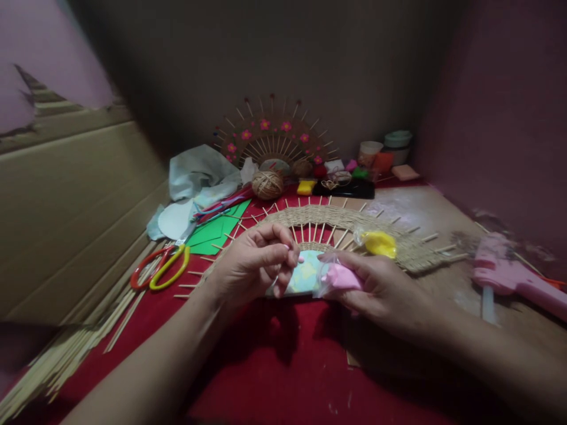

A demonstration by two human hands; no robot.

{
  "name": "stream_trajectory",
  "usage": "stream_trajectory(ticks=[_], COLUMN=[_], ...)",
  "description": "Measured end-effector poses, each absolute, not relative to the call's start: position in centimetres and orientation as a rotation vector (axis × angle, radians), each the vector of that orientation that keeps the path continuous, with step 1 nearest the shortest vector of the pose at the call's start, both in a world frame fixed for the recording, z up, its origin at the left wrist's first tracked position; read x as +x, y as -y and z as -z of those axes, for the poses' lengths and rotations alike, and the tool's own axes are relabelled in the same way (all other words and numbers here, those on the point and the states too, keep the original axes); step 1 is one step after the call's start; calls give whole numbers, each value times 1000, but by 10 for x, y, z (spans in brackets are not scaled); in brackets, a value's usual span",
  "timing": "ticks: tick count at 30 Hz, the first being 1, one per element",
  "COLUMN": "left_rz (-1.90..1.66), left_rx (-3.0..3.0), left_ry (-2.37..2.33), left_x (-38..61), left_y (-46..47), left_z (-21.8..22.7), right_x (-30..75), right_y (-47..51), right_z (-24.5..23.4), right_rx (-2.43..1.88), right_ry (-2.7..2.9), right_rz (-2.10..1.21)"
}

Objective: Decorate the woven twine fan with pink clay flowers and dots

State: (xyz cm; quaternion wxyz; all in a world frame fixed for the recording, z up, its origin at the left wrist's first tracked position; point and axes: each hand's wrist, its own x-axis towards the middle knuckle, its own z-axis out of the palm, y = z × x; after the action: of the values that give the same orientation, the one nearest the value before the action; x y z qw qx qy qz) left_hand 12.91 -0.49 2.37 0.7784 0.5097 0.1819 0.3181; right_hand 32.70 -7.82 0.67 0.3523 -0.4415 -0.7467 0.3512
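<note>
My left hand (261, 260) is closed in a pinch, with a tiny bit of pink clay (287, 248) at its fingertips. In my right hand (381, 289) is a clear plastic packet of pink clay (340, 277), gripped between thumb and fingers. Both hands hover over the base of a woven fan (305, 216), whose thin sticks radiate outward. A pale blue and yellow half-round piece (305, 271) forms the fan's centre, partly hidden by my hands. Beside my right hand, a packet of yellow clay (379, 244) lies on the weave.
Scissors (153, 274) with red and yellow handles, green sheets (221, 230) and thin sticks (66, 348) lie left. Behind are a twine ball (267, 185) and a flowered fan (270, 133). A pink glue gun (500, 271) rests right, and cardboard (80, 159) stands at the left.
</note>
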Motion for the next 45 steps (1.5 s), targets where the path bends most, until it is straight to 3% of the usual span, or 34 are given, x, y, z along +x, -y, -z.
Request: stream_trajectory(ticks=[7, 33, 45], left_rz=[-847, -862, -870], left_rx=[1044, 1296, 1862], left_ry=[-457, -624, -872], left_x=[134, 133, 136], left_y=[2, 4, 13], left_z=[-30, -30, -27], right_x=[329, 331, 336], right_y=[80, 81, 78], right_z=[-7, -21, -19], right_rx=[-1128, -1281, -1250], right_ry=[1895, 1640, 1490], right_rz=[-855, -811, -859])
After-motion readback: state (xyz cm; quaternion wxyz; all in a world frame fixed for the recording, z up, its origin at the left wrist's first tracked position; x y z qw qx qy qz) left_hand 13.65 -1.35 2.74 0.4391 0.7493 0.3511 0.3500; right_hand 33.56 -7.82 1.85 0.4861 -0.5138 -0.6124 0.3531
